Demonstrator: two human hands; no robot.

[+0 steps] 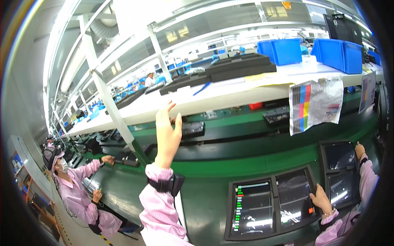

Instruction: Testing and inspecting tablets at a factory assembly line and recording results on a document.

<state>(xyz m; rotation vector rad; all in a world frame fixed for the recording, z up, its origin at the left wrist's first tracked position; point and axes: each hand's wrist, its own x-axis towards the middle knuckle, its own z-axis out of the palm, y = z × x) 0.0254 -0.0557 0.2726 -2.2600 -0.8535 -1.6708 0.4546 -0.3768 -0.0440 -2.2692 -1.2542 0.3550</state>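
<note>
My left hand (167, 133) is raised in front of the white shelf edge (238, 94), fingers stretched upward and the thumb apart, with nothing visible in it. A black device is strapped round that wrist over the pink sleeve. My right hand (321, 199) grips the right edge of a black tray (230, 209) lying on the green work surface. Two dark display panels are set in the tray. The left panel (254, 205) is lit with a column of small green, white and red marks; the right panel (292, 192) shows light reflections and a small orange patch.
Another black tray with dark panels (340, 158) lies at the right, where a co-worker's hand (360, 151) touches its edge. A masked co-worker (78, 188) works at the left. A pale post (111, 102) rises beside my left hand. Blue bins (338, 55) and black foam blocks (242, 67) stand on the shelf.
</note>
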